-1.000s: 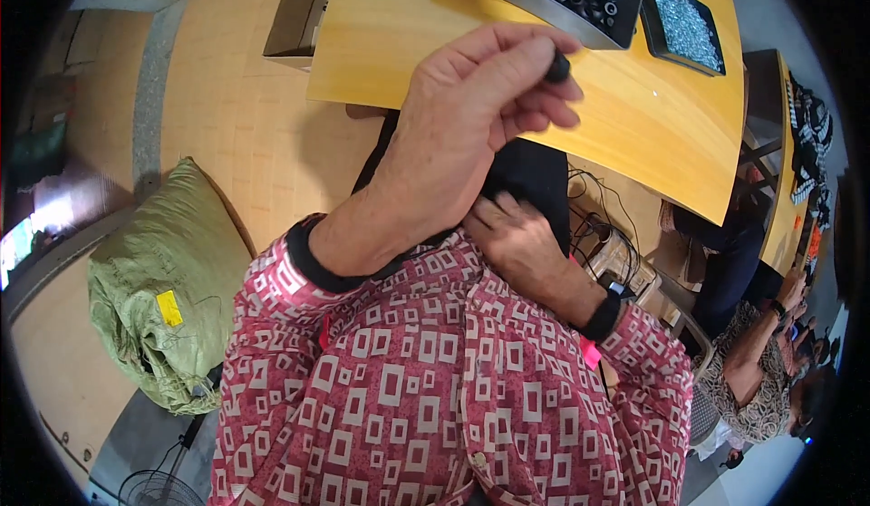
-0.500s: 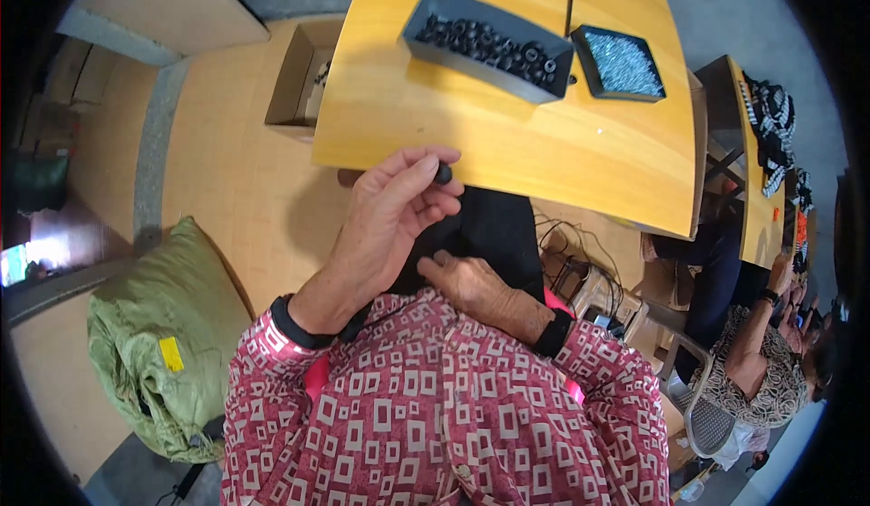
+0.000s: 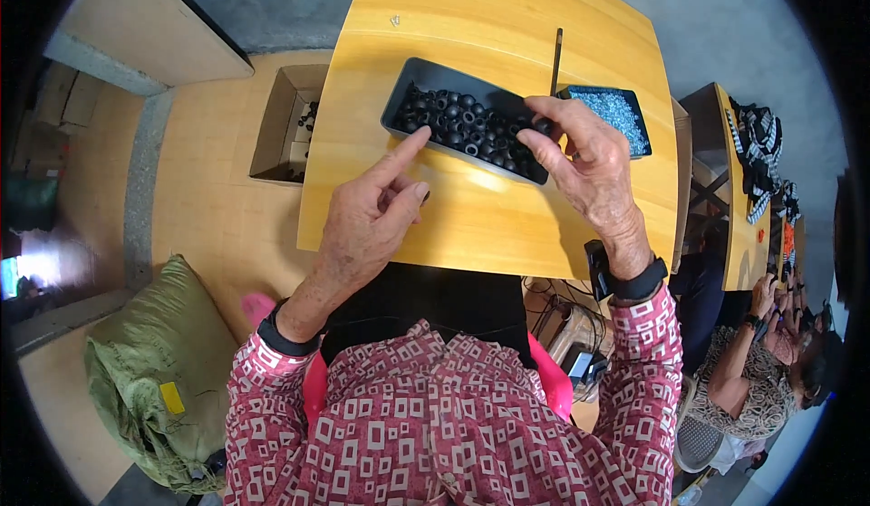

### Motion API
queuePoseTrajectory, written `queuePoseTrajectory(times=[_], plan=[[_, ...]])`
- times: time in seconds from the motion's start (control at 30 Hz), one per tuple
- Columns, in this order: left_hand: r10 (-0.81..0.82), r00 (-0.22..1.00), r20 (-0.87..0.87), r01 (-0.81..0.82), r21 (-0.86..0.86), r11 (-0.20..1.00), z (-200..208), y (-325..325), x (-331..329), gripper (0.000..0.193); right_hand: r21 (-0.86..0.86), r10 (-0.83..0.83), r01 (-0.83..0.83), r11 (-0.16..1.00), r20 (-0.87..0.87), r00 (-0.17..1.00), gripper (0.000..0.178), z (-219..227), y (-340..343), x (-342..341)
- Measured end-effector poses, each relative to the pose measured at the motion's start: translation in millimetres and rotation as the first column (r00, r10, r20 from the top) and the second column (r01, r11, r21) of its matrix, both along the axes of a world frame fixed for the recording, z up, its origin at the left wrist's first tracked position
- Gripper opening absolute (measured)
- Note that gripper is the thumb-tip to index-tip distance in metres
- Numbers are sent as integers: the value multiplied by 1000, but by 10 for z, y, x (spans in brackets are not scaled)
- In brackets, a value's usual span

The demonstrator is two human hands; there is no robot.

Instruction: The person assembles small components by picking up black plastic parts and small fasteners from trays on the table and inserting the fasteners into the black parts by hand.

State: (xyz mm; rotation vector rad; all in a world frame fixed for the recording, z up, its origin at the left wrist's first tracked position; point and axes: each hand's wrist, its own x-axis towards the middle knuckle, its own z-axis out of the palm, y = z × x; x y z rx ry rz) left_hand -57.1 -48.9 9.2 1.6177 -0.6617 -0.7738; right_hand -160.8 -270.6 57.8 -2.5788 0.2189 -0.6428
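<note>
A dark oblong tray [image 3: 391,98] on the yellow table holds many small round black caps [image 3: 467,116], several with hollow ends showing. Over its right end, my right hand [image 3: 594,162] pinches one black cap [image 3: 543,126] between thumb and fingers. My left hand [image 3: 372,216] is at the tray's near left side, its index finger stretched to the rim. Thumb and curled fingers close there on another black cap [image 3: 426,196], of which only a dark sliver shows. A second dark tray [image 3: 645,148] of small shiny silvery pieces stands behind my right hand.
A dark thin rod [image 3: 557,60] lies on the yellow table [image 3: 435,234], with tiny pieces [image 3: 395,20] farther back. An open carton [image 3: 272,134] stands left of the table. A green sack [image 3: 159,370] sits at lower left. Another person [image 3: 743,379] works at the right.
My right hand has risen from my lap to the cap tray and pinched a black cap. My left hand has moved forward and left, its index finger now stretched out. The view has shifted.
</note>
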Motion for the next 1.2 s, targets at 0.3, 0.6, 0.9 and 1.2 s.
queuePoseTrajectory(times=[0.3,0.6,0.9,1.2], plan=[[5,996,-94,-7,-19,1000,-131,51,-24,45,-409,80,-230,883,-353,932,12,-13,-90,205],[4,995,-105,-6,-17,1000,-105,67,-69,43,-508,-127,-169,844,-496,859,6,-155,122,347],[38,990,-137,-50,-86,995,-133,48,-68,42,-308,-103,-26,951,-396,913,13,-226,94,326],[-56,818,-573,-69,-195,978,20,42,-86,25,-20,-260,260,965,-149,954,12,-122,76,-606]])
